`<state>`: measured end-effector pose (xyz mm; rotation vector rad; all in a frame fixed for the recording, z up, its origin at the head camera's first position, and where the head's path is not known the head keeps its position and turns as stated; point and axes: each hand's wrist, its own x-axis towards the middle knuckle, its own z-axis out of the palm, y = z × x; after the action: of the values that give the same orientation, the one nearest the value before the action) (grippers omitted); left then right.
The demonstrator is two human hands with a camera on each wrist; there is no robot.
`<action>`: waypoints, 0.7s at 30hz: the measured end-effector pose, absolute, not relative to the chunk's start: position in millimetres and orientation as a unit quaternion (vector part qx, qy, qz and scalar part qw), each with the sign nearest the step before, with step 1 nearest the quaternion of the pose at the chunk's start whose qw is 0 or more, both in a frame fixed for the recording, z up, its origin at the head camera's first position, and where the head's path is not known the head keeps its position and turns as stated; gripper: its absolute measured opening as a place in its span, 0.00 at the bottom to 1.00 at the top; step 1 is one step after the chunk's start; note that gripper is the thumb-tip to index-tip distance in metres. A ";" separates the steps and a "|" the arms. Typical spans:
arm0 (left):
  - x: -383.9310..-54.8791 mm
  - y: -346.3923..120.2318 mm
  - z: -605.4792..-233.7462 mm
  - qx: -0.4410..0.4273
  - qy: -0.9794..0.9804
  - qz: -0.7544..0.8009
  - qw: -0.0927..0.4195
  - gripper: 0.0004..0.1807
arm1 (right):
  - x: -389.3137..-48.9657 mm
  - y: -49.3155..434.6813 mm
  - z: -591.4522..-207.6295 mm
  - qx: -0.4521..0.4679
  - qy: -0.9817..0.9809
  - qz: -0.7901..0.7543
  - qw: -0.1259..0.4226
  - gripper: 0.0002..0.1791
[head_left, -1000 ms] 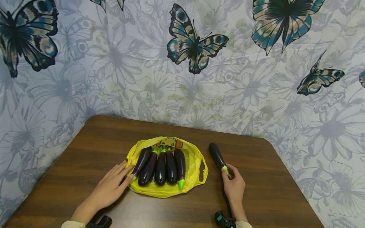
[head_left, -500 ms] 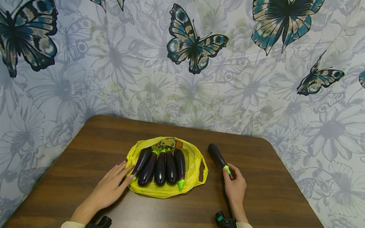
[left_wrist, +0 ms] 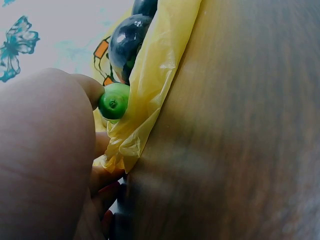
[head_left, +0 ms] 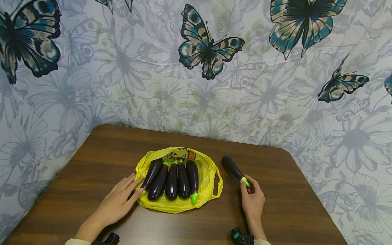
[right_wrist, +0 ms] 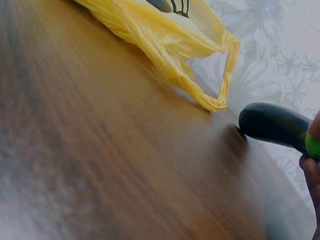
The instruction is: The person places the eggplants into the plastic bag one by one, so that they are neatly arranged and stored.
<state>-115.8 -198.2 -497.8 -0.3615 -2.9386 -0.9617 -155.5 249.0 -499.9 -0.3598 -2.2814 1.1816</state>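
Observation:
A yellow plastic bag lies spread on the table with its mouth towards me. Several dark purple eggplants with green caps lie side by side in it. My left hand rests at the bag's left rim, fingers mostly straight; its thumb is right at the green cap of the leftmost eggplant. Right of the bag, my right hand pinches another eggplant by its green cap end. That eggplant's rounded end points away and to the left, low over the wood in the right wrist view, near the bag's handle loop.
The brown wooden table has rounded far corners and meets a wall covering with flowers and butterflies. A black wrist device sits at my right wrist, another at my left.
The eggplant in my right hand has swung a little to the left at its rounded end, and the right hand has shifted slightly right. The left hand and the bag stay in place.

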 end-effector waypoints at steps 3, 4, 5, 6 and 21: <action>-115.8 -198.1 -497.9 -0.116 -0.944 -0.309 0.015 0.32 | -155.3 249.4 -500.0 -0.127 -0.843 0.447 0.271 0.14; -115.7 -198.1 -497.9 -0.116 -0.944 -0.310 0.016 0.32 | -155.3 249.4 -499.9 -0.123 -0.842 0.450 0.272 0.14; -115.7 -198.1 -497.8 -0.116 -0.944 -0.310 0.016 0.32 | -155.2 249.4 -499.8 -0.120 -0.840 0.453 0.274 0.15; -115.6 -198.1 -497.8 -0.116 -0.944 -0.310 0.016 0.32 | -155.2 249.3 -499.6 -0.116 -0.837 0.457 0.276 0.15; -115.5 -197.9 -498.1 -0.115 -0.944 -0.308 0.015 0.32 | -153.8 247.5 -496.2 -0.094 -0.806 0.495 0.311 0.14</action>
<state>-115.5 -197.9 -498.1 -0.3583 -2.9390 -0.9585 -153.8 247.5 -496.2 -0.2481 -2.1282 1.3055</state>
